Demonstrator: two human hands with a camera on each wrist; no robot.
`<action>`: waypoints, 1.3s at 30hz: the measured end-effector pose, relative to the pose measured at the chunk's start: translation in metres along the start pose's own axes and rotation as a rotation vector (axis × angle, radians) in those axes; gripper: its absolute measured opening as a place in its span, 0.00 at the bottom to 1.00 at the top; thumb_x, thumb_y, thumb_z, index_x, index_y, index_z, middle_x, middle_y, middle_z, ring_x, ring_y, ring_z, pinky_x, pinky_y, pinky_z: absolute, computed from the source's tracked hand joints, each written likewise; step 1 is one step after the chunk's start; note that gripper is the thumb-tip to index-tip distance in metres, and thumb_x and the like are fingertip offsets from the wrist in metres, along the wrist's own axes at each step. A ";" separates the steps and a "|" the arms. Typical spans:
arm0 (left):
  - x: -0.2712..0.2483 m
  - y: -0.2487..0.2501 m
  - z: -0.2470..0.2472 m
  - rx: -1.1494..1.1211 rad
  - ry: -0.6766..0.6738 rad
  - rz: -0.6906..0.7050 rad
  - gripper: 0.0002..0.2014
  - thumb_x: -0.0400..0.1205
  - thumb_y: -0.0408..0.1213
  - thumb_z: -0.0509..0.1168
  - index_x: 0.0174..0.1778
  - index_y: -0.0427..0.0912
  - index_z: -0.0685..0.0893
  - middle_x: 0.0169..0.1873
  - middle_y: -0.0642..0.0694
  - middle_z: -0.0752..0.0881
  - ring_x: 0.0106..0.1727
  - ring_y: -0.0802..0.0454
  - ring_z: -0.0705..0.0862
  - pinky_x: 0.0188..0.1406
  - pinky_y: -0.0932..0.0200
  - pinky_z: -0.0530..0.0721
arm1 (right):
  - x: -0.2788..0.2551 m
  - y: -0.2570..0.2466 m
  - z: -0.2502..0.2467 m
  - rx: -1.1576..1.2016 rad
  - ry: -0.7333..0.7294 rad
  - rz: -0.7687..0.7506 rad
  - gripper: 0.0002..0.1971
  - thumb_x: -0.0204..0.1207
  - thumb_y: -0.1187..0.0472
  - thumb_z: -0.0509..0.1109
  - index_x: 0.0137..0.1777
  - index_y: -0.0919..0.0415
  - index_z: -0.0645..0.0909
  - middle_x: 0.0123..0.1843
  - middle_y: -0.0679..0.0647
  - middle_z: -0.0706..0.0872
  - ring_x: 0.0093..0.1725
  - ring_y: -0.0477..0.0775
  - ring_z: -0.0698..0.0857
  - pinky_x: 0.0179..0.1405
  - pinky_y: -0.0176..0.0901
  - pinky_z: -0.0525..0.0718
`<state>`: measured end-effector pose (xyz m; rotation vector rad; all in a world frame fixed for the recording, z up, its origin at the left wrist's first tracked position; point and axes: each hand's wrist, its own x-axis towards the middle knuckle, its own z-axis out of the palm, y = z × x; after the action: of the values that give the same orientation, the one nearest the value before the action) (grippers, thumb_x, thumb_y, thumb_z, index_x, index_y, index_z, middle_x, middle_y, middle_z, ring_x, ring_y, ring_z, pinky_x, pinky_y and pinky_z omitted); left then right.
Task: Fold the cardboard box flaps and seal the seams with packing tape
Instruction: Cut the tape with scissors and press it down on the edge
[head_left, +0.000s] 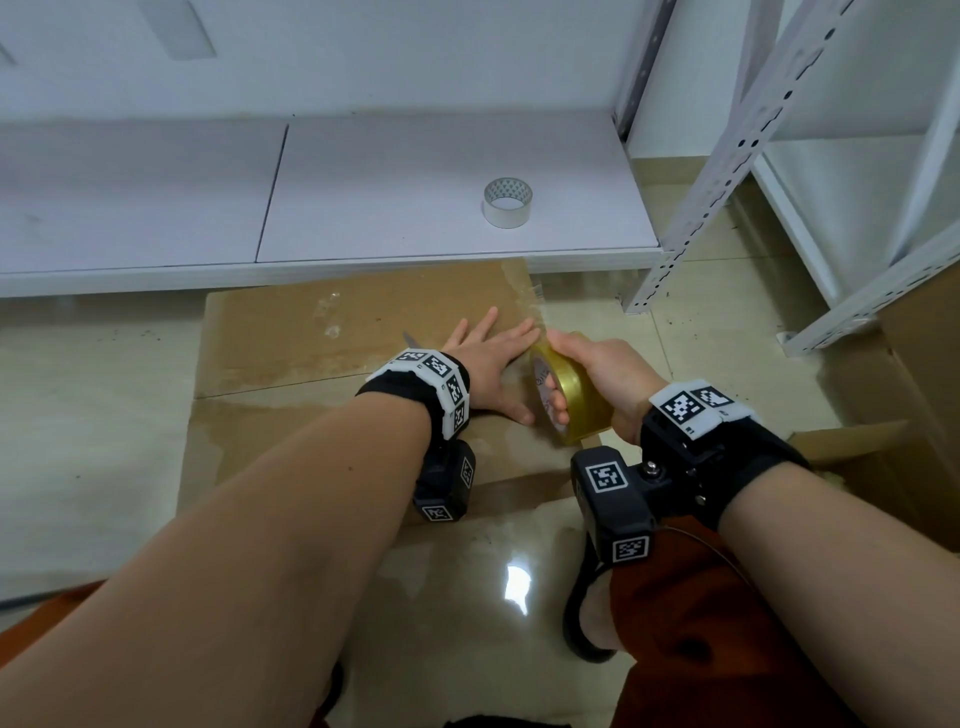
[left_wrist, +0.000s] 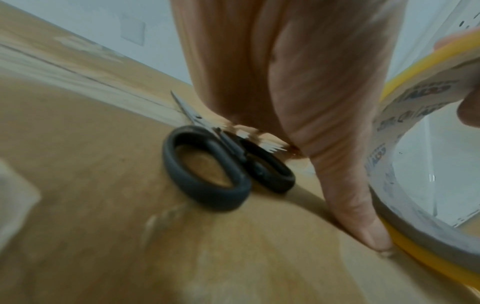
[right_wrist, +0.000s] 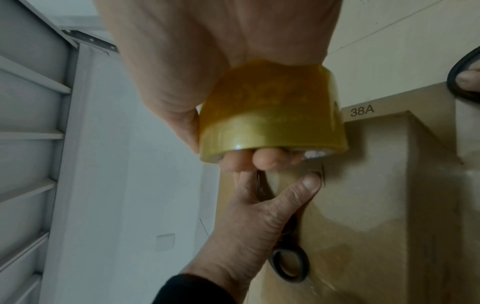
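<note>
A brown cardboard box (head_left: 291, 332) lies on the floor with its flaps folded flat and shiny tape along the seams. My left hand (head_left: 493, 358) presses flat on the box top, fingers spread, near the right edge. My right hand (head_left: 597, 374) grips a yellowish roll of packing tape (head_left: 569, 392) with fingers through its core, held just right of the left hand. In the right wrist view the tape roll (right_wrist: 270, 115) sits above the left hand (right_wrist: 259, 216). Black-handled scissors (left_wrist: 221, 164) lie on the box under the left wrist.
A second, clear tape roll (head_left: 508, 202) stands on the low white shelf (head_left: 415, 208) behind the box. A white metal rack (head_left: 727, 156) rises at the right. More cardboard (head_left: 914, 374) stands at the right edge. The tiled floor (head_left: 93, 405) lies to the left.
</note>
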<state>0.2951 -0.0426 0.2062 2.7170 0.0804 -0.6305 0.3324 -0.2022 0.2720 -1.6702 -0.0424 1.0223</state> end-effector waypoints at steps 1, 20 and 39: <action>0.000 -0.001 0.000 -0.006 0.001 0.002 0.57 0.67 0.65 0.73 0.85 0.58 0.44 0.83 0.63 0.42 0.83 0.48 0.32 0.80 0.38 0.32 | -0.001 0.000 0.000 -0.011 -0.001 0.006 0.21 0.80 0.49 0.66 0.36 0.69 0.79 0.20 0.57 0.81 0.18 0.56 0.78 0.25 0.43 0.79; -0.003 0.002 -0.004 -0.020 -0.013 -0.002 0.57 0.68 0.64 0.73 0.85 0.57 0.44 0.83 0.63 0.41 0.83 0.48 0.31 0.80 0.39 0.32 | -0.009 -0.003 -0.001 -0.050 -0.007 0.018 0.21 0.81 0.50 0.65 0.36 0.69 0.78 0.19 0.55 0.80 0.16 0.54 0.77 0.23 0.40 0.79; -0.005 0.004 -0.004 -0.029 -0.011 -0.005 0.57 0.69 0.64 0.73 0.85 0.56 0.42 0.83 0.63 0.41 0.83 0.48 0.31 0.81 0.41 0.31 | -0.005 0.001 -0.006 -0.102 -0.027 0.066 0.23 0.81 0.50 0.65 0.32 0.69 0.78 0.20 0.60 0.80 0.20 0.57 0.77 0.28 0.45 0.78</action>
<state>0.2927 -0.0446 0.2135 2.6857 0.0936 -0.6406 0.3330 -0.2101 0.2745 -1.7597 -0.0580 1.1085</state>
